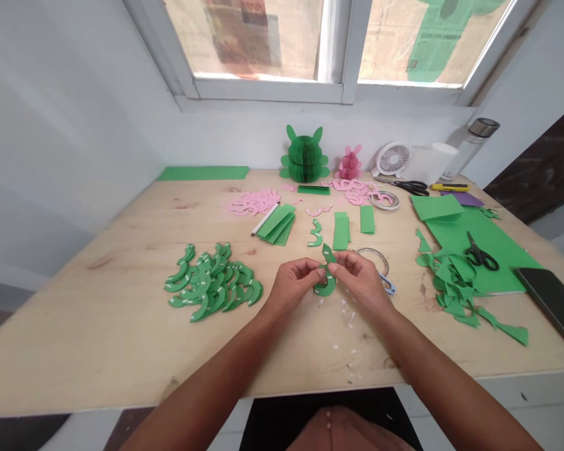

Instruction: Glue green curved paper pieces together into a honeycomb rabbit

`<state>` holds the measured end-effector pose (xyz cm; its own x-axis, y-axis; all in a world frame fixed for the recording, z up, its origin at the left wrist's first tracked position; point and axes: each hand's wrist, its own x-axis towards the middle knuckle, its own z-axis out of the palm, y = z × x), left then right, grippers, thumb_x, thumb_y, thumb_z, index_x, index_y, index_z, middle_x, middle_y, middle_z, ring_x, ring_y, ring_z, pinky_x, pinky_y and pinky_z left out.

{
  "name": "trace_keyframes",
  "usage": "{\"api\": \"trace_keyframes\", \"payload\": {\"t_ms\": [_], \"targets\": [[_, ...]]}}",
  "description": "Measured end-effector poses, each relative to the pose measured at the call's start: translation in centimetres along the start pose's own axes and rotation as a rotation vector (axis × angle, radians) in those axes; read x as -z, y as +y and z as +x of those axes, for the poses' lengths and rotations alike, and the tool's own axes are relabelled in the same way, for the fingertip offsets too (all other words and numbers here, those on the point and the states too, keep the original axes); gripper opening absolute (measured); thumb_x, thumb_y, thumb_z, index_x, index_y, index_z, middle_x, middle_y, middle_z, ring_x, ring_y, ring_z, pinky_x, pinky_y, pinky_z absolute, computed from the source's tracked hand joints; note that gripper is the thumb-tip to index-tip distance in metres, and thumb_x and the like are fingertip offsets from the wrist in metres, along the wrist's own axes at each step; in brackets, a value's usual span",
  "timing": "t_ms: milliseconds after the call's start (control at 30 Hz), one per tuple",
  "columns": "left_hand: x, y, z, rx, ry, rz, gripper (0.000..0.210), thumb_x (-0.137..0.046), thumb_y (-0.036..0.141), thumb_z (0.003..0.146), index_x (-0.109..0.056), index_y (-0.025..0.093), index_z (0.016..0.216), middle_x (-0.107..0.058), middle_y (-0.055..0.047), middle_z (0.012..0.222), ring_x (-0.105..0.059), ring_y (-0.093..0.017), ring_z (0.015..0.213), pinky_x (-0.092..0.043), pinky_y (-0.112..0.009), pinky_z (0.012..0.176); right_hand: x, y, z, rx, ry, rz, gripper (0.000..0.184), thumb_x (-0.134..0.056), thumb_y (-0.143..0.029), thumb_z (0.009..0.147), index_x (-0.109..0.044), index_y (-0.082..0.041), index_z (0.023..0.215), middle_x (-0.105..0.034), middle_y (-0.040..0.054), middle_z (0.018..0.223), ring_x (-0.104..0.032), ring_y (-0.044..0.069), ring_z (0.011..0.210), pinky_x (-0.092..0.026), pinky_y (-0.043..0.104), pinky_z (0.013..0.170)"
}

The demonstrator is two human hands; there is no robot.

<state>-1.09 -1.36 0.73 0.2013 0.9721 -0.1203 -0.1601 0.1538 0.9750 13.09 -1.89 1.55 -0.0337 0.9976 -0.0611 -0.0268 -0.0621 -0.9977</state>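
While the left hand [295, 283] and the right hand [361, 277] meet over the table [126, 351], a curved green piece [326, 289] sits pinched between the thumbs and fingertips of both. It bears a pale patch near its upper tip; whether something is being peeled or pressed at its middle is too small to make out. White bits [336, 346] lie scattered just below. Straight ahead, a wavy green cutout [315, 235], also with white marks, lies apart from the rest.

To the left, a pile of green pieces [211, 282], many with white patches, looks like the larger share of the marking, already done. Farther back, green paper strips [341, 232] lie flat, apparently not yet cut into curves, near pink cutouts [256, 202]. To the right, green scraps [454, 285] suggest plenty of cutting is behind. Against the wall, a green honeycomb figure [304, 156] and a smaller pink figure [350, 164] stand assembled.
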Motion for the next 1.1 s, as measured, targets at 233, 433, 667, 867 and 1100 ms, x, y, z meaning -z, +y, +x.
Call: {"api": "trace_keyframes", "payload": {"t_ms": [233,433,667,867,1100], "targets": [[-0.14,0.22,-0.15,0.006,-0.005,0.022,0.019,-0.071,0.033,0.064,-0.067,0.014,0.067,-0.063,-0.002,0.059,-0.054,-0.013,0.056,-0.043,-0.024,0.055,0.17,0.48,0.13,0.007,0.022,-0.016,0.020,-0.065,-0.036,0.067,-0.060,-0.018,0.075,-0.060,-0.0011,0.066,-0.053,0.013,0.059,-0.040,0.026,0.055],[-0.18,0.29,-0.22,0.002,0.029,0.036,0.018,-0.069,0.032,0.066,-0.067,0.014,0.064,-0.062,-0.002,0.055,-0.055,-0.013,0.054,-0.043,-0.023,0.053,0.05,0.23,0.10,0.001,0.001,-0.022,0.020,-0.065,-0.036,0.067,-0.060,-0.018,0.074,-0.060,-0.0004,0.066,-0.054,0.014,0.060,-0.040,0.026,0.055],[-0.22,0.28,-0.15,0.003,-0.002,0.053,0.016,-0.068,0.030,0.068,-0.068,0.014,0.067,-0.062,-0.002,0.056,-0.054,-0.011,0.054,-0.041,-0.022,0.054,0.33,0.65,0.19,0.028,0.013,-0.021,0.019,-0.064,-0.037,0.071,-0.060,-0.018,0.073,-0.057,-0.0020,0.063,-0.050,0.012,0.056,-0.038,0.026,0.054],[-0.26,0.18,-0.19,0.017,-0.043,0.059,0.020,-0.069,0.032,0.066,-0.063,0.013,0.059,-0.058,0.000,0.054,-0.048,-0.009,0.051,-0.037,-0.021,0.051,0.44,0.68,0.20,0.029,0.022,0.000,0.019,-0.066,-0.036,0.070,-0.061,-0.018,0.071,-0.055,-0.0031,0.061,-0.048,0.011,0.054,-0.036,0.025,0.053],[-0.23,-0.05,-0.12,0.023,-0.082,0.128,0.016,-0.065,0.026,0.067,-0.060,0.012,0.061,-0.054,0.002,0.055,-0.046,-0.008,0.051,-0.035,-0.020,0.050,0.42,0.59,0.28,0.005,0.066,0.050,0.023,-0.068,-0.040,0.068,-0.061,-0.018,0.070,-0.053,-0.0041,0.056,-0.042,0.009,0.048,-0.032,0.023,0.047]]}}
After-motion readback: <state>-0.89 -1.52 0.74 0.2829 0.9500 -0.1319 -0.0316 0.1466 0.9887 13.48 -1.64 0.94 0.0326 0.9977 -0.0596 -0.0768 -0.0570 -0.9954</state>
